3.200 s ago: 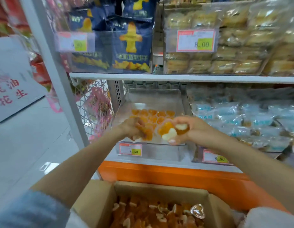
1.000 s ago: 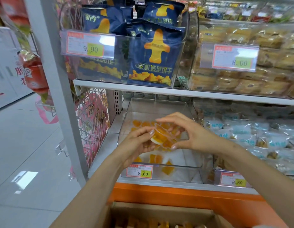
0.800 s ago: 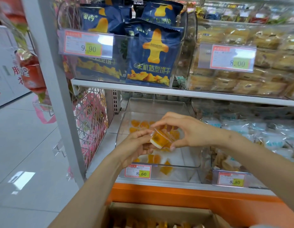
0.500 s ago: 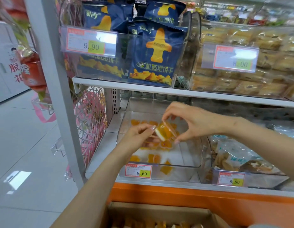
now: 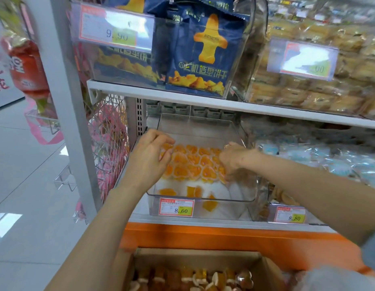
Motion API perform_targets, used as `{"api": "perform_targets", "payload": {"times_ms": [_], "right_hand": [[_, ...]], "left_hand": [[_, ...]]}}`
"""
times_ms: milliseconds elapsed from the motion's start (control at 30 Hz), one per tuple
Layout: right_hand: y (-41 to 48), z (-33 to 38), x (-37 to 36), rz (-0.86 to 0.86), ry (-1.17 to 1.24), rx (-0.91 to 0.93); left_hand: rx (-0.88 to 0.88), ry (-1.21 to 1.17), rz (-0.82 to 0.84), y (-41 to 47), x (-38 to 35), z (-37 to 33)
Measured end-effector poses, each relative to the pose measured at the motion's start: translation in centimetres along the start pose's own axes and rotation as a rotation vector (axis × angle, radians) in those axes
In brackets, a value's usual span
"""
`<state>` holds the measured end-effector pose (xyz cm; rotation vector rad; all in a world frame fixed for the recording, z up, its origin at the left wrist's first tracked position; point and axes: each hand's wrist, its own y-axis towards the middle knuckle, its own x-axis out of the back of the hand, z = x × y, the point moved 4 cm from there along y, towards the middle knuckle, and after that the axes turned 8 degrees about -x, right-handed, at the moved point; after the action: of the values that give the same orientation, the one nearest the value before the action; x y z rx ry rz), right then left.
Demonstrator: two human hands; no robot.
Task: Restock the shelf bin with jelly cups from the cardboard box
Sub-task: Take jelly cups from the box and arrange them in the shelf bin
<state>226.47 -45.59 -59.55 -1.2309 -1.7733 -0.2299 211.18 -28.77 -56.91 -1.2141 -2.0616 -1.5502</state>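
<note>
- You are at the step of setting jelly cups (image 5: 188, 162) down in the shelf bin (image 5: 201, 200). Both of your hands are inside it.
- The cups lie in rows at the back and middle of the bin. A few lie loose near the front wall.
- Your left hand (image 5: 149, 158) is on the left side, palm down. Its fingers (image 5: 166, 143) are loosely bent and a little apart, with the tips touching the back cups. I see no cup pinched in it.
- Your right hand (image 5: 232, 159) is near the right wall, with the wrist bent and the fingers pointing down into the cups. It is blurry, so I cannot tell if they hold one.
- Next, I think you should lift both hands out and reach down to the cardboard box (image 5: 203, 254) below the shelf. It has many more cups. Pick them up gently and fill the front of the bin.
</note>
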Motion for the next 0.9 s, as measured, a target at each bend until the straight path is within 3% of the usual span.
{"api": "perform_targets", "payload": {"times_ms": [433,767,900], "right_hand": [[1.3,0.9,-2.7,-0.079,0.304,-0.079],[0.9,1.2,-2.3,-0.057,0.362,-0.09],[-0.7,0.3,0.3,-0.157,0.451,-0.078]], "left_hand": [[-0.011,-0.008,0.03,-0.1,-0.1,-0.9],[-0.013,-0.02,0.07,-0.2,-0.4,-1.3],[-0.007,-0.122,0.112,-0.2,-0.9,-1.8]]}}
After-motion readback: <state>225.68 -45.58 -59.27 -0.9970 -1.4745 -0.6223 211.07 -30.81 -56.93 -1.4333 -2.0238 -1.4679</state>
